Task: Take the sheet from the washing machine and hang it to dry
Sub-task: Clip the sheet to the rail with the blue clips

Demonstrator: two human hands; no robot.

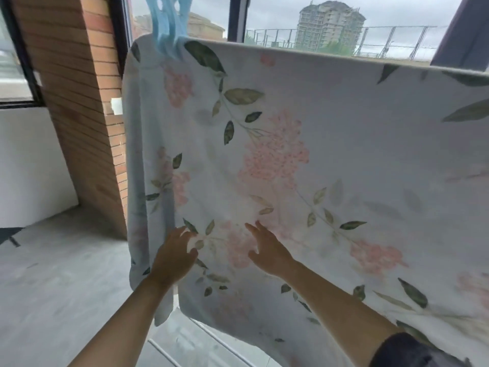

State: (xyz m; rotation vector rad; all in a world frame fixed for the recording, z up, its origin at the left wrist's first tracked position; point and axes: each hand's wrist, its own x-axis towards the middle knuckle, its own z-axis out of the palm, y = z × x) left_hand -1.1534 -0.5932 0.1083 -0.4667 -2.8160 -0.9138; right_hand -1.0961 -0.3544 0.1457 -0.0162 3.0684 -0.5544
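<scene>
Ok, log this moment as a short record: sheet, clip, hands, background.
sheet: floral sheet draped over a hidden line or rail, hanging spread out
clip: blue clip on its top left corner
hands: left hand and right hand open, fingers spread, at its lower left; contact unclear
background: window, brick wall

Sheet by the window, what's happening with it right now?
A person is hanging a flowered sheet, which is already draped in front of the window, with a blue peg at its top left corner. The left hand and right hand reach to the cloth with fingers spread, apparently smoothing it.
</scene>
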